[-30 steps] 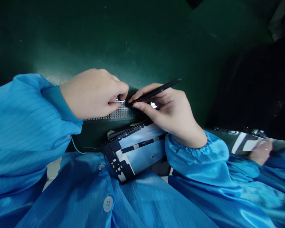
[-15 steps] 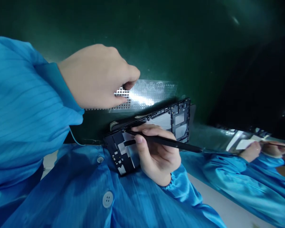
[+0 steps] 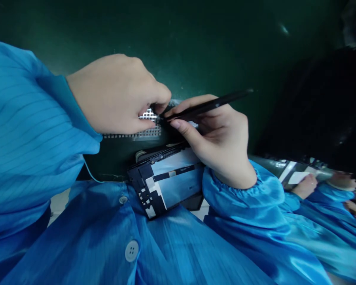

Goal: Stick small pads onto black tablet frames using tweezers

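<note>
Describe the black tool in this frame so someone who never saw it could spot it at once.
Start at the dark green bench and find the two bare hands meeting at its middle. The right hand pinches the tweezers, whose tip points at a white grid sheet under the left hand. They are the only long, thin black rod here, slanting up to the right, unlike the flat phone frame below.
</note>
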`<state>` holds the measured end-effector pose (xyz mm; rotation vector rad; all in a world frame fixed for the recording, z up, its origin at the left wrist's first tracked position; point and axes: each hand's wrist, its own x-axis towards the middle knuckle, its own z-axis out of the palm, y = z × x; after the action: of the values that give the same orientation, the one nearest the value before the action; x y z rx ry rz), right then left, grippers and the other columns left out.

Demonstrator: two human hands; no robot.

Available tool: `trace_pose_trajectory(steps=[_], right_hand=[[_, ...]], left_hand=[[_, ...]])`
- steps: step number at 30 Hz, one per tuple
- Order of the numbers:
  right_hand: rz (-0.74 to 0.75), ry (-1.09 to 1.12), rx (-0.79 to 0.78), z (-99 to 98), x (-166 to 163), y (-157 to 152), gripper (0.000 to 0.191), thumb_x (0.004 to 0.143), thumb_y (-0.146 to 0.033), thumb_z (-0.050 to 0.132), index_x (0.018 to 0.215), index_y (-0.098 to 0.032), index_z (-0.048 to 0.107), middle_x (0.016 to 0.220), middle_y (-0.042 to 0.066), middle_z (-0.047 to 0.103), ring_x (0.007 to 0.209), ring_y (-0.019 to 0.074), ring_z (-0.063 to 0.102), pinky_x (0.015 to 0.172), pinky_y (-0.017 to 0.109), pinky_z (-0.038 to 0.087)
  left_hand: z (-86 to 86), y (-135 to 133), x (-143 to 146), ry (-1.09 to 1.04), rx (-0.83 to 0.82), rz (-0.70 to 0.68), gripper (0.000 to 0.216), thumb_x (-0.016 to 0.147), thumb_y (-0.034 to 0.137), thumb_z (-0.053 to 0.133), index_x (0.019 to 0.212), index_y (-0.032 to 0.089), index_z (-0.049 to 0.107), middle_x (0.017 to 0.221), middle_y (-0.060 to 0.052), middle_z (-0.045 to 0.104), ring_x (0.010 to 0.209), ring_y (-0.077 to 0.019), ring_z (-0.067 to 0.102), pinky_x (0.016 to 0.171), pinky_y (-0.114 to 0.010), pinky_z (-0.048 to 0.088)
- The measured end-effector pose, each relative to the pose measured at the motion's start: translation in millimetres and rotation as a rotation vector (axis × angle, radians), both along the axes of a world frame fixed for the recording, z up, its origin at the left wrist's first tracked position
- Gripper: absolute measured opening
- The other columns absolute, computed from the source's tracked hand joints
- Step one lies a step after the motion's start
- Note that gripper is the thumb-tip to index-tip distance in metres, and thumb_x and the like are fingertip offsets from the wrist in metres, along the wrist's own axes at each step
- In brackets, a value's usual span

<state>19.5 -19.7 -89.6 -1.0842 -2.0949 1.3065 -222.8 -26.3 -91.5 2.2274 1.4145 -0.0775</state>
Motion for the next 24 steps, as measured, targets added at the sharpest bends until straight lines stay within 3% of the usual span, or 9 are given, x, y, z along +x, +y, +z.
trace_pose_trajectory(steps=[4,15,17,20,22,24], right_hand=[[0.008,0.028,-0.008,-7.9,-2.3,2.8,0.014,0.099,-0.032,0.087,0.109,-0.026,0.08,0.107,0.002,0.085,0.103,0.0234,0.084,0.097,0.041,0.073],[0.033,0.023,-0.036,-3.6,-0.9,7.2,0.018,0.097,-0.039,0.089,0.106,-0.027,0.078,0.106,0.002,0.085,0.102,0.0238,0.085,0.097,0.042,0.074],[-0.017,0.055,-0.04,2.7,1.7,-3.7,0.014,0.098,-0.033,0.088,0.106,-0.027,0.077,0.104,0.002,0.084,0.099,0.0229,0.084,0.093,0.04,0.074],[-0.247,0.148,0.029,7.3,7.3,-40.8,0.014,0.1,-0.02,0.082,0.111,-0.027,0.077,0.103,0.002,0.081,0.096,0.0204,0.083,0.089,0.036,0.073],[-0.385,0.221,0.08,3.1,9.1,-70.4,0.019,0.1,-0.014,0.079,0.116,-0.025,0.075,0.101,0.003,0.077,0.095,0.0186,0.082,0.087,0.034,0.072],[-0.428,0.264,0.131,-5.7,7.7,-93.5,0.025,0.099,-0.009,0.075,0.119,-0.023,0.073,0.1,0.004,0.076,0.094,0.018,0.081,0.088,0.035,0.072]], left_hand=[[-2.0,-1.1,-1.9,-0.028,0.027,-0.006,0.018,0.095,0.038,0.072,0.098,0.023,0.081,0.081,-0.001,0.068,0.107,-0.0368,0.079,0.108,-0.068,0.064],[-0.9,-2.0,-2.4,-0.015,0.028,-0.012,0.018,0.096,0.036,0.07,0.102,0.024,0.082,0.08,-0.002,0.067,0.103,-0.0346,0.078,0.108,-0.064,0.064],[-0.3,-2.5,-1.2,-0.012,0.029,-0.007,0.018,0.097,0.035,0.07,0.106,0.025,0.082,0.083,-0.002,0.069,0.105,-0.0362,0.078,0.107,-0.064,0.065],[0.2,-3.6,-0.8,-0.008,0.027,-0.007,0.023,0.098,0.037,0.073,0.117,0.027,0.082,0.087,-0.002,0.072,0.106,-0.0399,0.079,0.104,-0.069,0.066],[0.1,-4.0,-1.1,0.013,0.015,-0.002,0.027,0.098,0.039,0.075,0.121,0.029,0.081,0.089,0.0,0.072,0.107,-0.0407,0.079,0.103,-0.071,0.066],[0.1,-3.9,-1.2,0.037,0.007,0.002,0.027,0.098,0.04,0.075,0.122,0.03,0.082,0.089,0.0,0.072,0.107,-0.0396,0.079,0.104,-0.07,0.065]])
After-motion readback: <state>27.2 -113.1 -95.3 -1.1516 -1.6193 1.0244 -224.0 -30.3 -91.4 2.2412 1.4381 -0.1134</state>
